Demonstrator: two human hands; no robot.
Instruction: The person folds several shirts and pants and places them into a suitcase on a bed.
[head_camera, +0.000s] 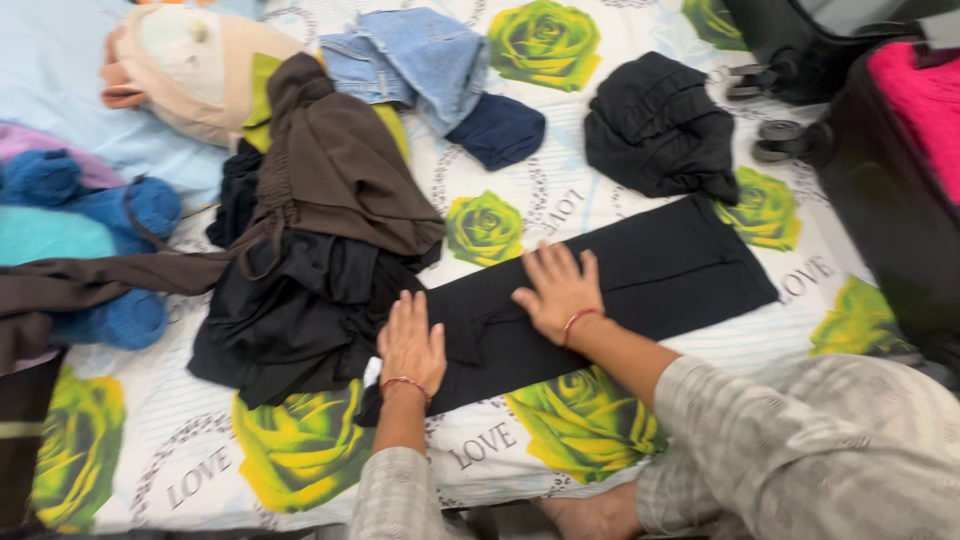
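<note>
A pair of black trousers (660, 275) lies folded lengthwise and flat across a bedsheet printed with green roses (300, 455). My left hand (410, 340) rests palm down on the trousers' left end, fingers together and flat. My right hand (558, 290) presses flat on the middle of the trousers, fingers spread. Both wrists wear a red thread bracelet. Neither hand grips anything.
A heap of black and brown clothes (310, 240) lies just left of my hands. Blue denim (410, 55) and a dark navy garment lie behind it, a crumpled black garment (660, 125) at the back right. An open black suitcase (890, 170) with pink contents stands at right; stuffed toys at left.
</note>
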